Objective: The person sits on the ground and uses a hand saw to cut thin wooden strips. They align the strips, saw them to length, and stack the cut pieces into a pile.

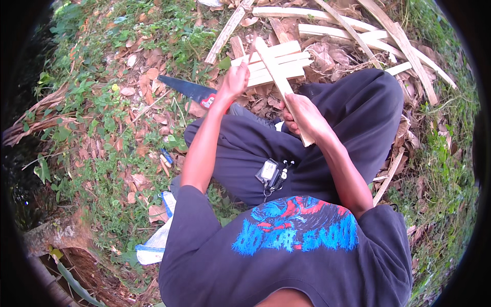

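Note:
My right hand (304,118) is wrapped round the lower part of a pale wooden slat (274,68), which slants up and to the left from my lap. My left hand (236,82) is closed, close to the slat's far end. A thin, blurred brownish piece sticks up from its fist, too indistinct to name. A dark saw blade (184,90) with a red and white emblem lies on the ground left of that hand; its other end is hidden behind my forearm. Several cut wooden pieces (280,70) lie side by side just beyond my crossed legs.
Long wooden strips (327,18) are scattered at the far right. A small blue object (166,156) lies in the grass at left, near a white and blue sheet or bag (153,244). A log (59,235) is at lower left. Dry leaves and grass cover the ground.

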A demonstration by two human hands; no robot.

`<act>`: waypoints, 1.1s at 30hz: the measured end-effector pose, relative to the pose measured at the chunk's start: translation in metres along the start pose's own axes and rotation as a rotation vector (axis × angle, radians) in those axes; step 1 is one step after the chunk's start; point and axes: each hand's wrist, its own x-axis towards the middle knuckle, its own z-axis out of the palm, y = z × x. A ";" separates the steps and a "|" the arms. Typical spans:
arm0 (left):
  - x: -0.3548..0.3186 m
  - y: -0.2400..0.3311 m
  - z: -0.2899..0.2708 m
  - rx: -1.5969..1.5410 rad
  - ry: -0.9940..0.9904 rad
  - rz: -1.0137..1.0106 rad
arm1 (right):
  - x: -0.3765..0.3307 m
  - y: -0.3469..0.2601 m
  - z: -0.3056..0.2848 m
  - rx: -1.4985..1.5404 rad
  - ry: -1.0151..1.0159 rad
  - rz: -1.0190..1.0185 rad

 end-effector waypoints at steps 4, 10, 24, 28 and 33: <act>-0.028 0.031 0.036 0.602 0.276 0.640 | -0.001 0.002 -0.004 -0.062 0.112 -0.037; 0.013 0.034 0.006 0.601 0.203 0.369 | -0.031 0.001 0.015 -0.057 0.165 0.013; -0.072 0.042 0.007 0.390 0.253 0.575 | 0.008 -0.008 0.001 0.242 -0.068 0.107; -0.081 0.044 0.056 0.628 0.143 0.582 | 0.009 0.001 -0.005 0.321 -0.092 0.116; -0.018 0.025 0.021 0.657 0.233 0.541 | -0.008 0.012 0.006 0.315 -0.048 0.194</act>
